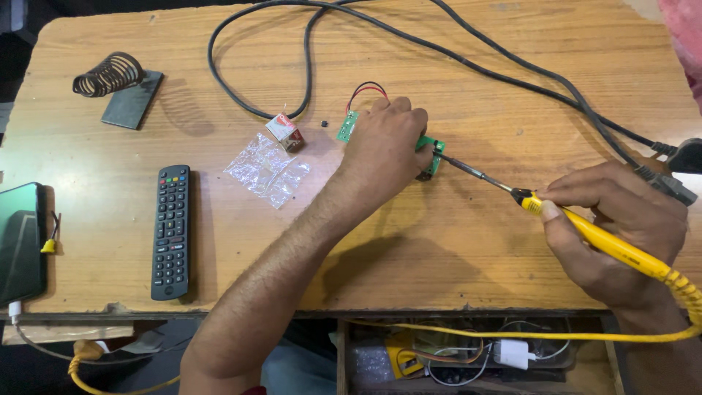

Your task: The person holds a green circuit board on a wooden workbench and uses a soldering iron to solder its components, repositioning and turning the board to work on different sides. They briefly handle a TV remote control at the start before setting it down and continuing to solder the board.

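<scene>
L forearm runs up from bottom edge, diagonal toward centre; left hand (384,146) palm-down, fingers curled, knuckles up, pressing flat. Right hand (610,230) enters from R edge, fingers pinched in pen-style grip, thumb on top, wrist low near bottom-right.

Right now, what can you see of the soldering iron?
The soldering iron has a yellow plastic-looking handle, a black collar and a thin dark metal shaft. The right hand grips it like a pen, angled low, its tip at the green circuit board under the left hand. A yellow cord trails from its rear.
</scene>
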